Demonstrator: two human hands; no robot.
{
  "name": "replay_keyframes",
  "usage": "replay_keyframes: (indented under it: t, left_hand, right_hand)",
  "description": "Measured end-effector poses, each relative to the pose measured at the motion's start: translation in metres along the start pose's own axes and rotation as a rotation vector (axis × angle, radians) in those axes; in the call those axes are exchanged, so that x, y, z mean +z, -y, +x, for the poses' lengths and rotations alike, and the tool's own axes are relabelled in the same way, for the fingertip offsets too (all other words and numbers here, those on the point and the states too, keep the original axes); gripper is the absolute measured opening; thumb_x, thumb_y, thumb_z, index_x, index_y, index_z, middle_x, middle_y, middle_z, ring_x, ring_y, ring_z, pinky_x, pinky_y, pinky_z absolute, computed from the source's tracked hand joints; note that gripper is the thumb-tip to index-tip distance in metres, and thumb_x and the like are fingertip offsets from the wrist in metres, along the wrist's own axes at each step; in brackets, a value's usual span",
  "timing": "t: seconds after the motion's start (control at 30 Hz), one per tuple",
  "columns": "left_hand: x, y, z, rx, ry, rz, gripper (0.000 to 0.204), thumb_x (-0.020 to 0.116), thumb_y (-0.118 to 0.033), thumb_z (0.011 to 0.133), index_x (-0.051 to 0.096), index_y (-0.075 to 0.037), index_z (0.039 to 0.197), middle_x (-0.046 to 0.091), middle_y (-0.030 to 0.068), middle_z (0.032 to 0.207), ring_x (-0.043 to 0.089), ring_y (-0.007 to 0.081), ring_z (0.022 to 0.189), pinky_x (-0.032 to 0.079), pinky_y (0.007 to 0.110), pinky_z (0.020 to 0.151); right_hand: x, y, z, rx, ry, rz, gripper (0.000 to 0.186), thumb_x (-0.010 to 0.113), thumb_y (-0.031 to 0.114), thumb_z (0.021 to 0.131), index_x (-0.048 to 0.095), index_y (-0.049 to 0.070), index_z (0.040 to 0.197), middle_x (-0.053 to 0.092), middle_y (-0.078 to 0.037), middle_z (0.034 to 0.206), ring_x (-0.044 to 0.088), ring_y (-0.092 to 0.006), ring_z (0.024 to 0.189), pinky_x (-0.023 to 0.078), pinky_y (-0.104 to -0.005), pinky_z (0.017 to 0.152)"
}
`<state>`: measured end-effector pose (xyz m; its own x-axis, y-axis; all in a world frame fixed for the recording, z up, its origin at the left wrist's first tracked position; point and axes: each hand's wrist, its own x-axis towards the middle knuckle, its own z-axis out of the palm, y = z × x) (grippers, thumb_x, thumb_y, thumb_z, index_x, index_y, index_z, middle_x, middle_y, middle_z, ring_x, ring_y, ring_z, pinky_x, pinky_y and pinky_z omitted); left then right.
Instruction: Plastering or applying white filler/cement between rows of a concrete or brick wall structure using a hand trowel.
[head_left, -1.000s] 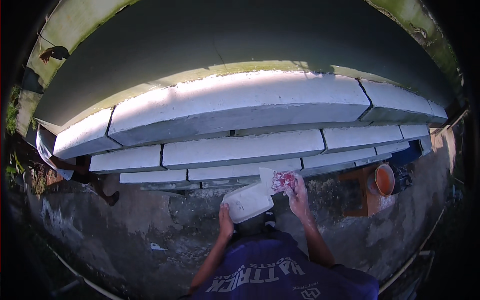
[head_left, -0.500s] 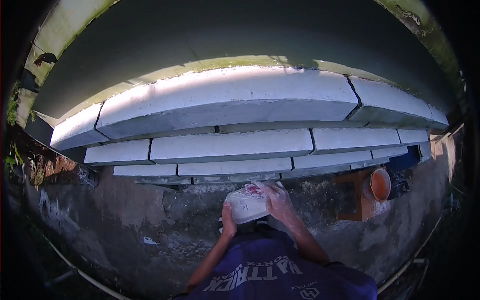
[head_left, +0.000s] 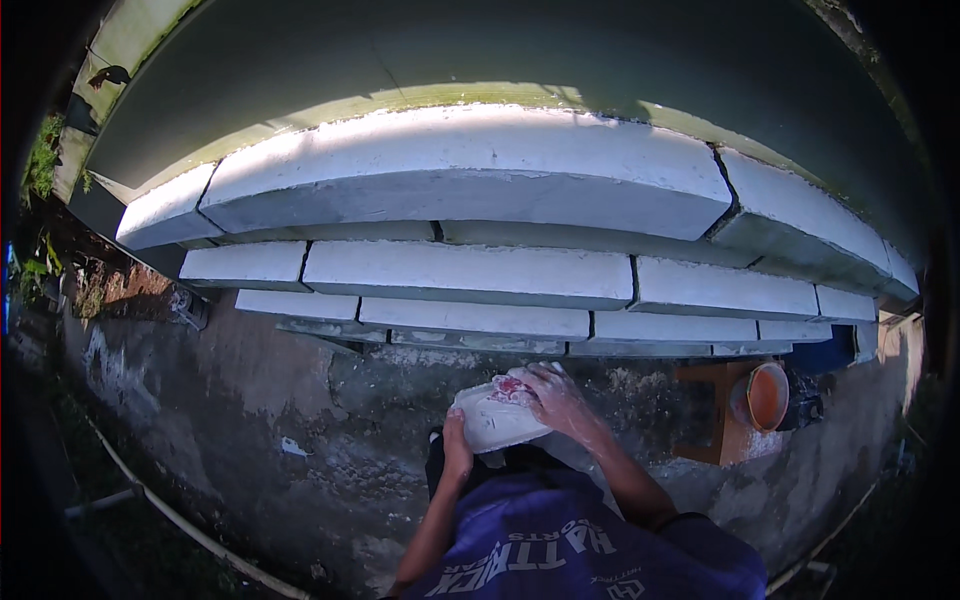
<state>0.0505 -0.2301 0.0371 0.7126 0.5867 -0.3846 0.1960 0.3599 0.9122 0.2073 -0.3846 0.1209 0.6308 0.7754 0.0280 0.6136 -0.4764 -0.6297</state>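
In front of my body is a white, shallow tub-like container with rounded corners. My left hand is closed on its left rim. My right hand is at its far right side, smeared with white, with fingers curled over a small red-and-white piece. That piece looks like a crumpled rag or sponge, but its kind is unclear. Whether my right hand also grips the rim is hidden. Just beyond my hands rise stacked white blocks with dark joints between them.
A dark wall stands behind the top row of blocks. At right an orange bucket sits by a brown stool-like stand, near a dark blue object. The concrete floor is stained; a pale pipe crosses the lower left.
The view has shifted slightly, so the blocks sit a little higher in it. The container is tilted a bit differently, and both hands have stayed at it.
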Motion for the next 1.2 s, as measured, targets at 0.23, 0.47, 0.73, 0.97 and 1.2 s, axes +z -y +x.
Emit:
replay_keyframes:
  t: [0.23,0.47,0.73,0.97,1.2]
  left_hand:
    - [-0.014,0.023,-0.005,-0.061,0.104,-0.034,0.055,0.039,-0.038,0.098,0.044,0.005,0.130,0.049,0.0153,0.128,0.048,0.0215,0.115,0.034,0.032,0.101]
    - [-0.015,0.003,-0.032,-0.108,0.178,0.020,0.050,0.036,-0.039,0.098,0.050,0.001,0.124,0.056,0.0108,0.118,0.053,0.0212,0.109,0.038,0.033,0.097]
    - [-0.016,0.011,-0.067,-0.109,0.205,0.027,0.053,0.038,-0.038,0.098,0.046,0.005,0.128,0.050,0.0140,0.126,0.048,0.0217,0.116,0.034,0.033,0.101]
    - [-0.020,0.044,-0.077,-0.055,0.249,0.064,0.051,0.038,-0.036,0.097,0.045,0.005,0.128,0.050,0.0145,0.126,0.048,0.0213,0.116,0.035,0.032,0.101]
    - [-0.025,0.049,-0.088,-0.057,0.295,-0.086,0.048,0.036,-0.033,0.099,0.045,0.004,0.127,0.052,0.0138,0.123,0.051,0.0215,0.112,0.037,0.033,0.100]
  right_hand:
    - [0.011,0.003,-0.028,-0.063,-0.040,-0.038,0.044,0.057,0.010,0.080,0.053,0.010,0.124,0.056,-0.018,0.120,0.049,-0.0338,0.117,0.032,-0.0463,0.105]
    - [0.024,0.020,-0.059,0.052,-0.034,-0.060,0.046,0.059,0.014,0.081,0.052,0.012,0.127,0.059,-0.016,0.118,0.051,-0.0323,0.115,0.034,-0.0463,0.103]
    - [0.035,0.044,-0.105,0.095,-0.070,-0.144,0.043,0.059,0.018,0.082,0.054,0.012,0.125,0.058,-0.016,0.118,0.050,-0.0334,0.115,0.035,-0.0465,0.102]
    - [0.039,0.046,-0.145,0.150,-0.144,-0.112,0.039,0.061,0.016,0.080,0.056,0.005,0.117,0.057,-0.019,0.117,0.049,-0.0354,0.116,0.030,-0.0462,0.106]
    - [0.031,0.053,-0.143,0.084,-0.194,-0.118,0.035,0.063,0.015,0.077,0.058,0.002,0.109,0.058,-0.019,0.114,0.048,-0.0393,0.113,0.034,-0.0463,0.102]
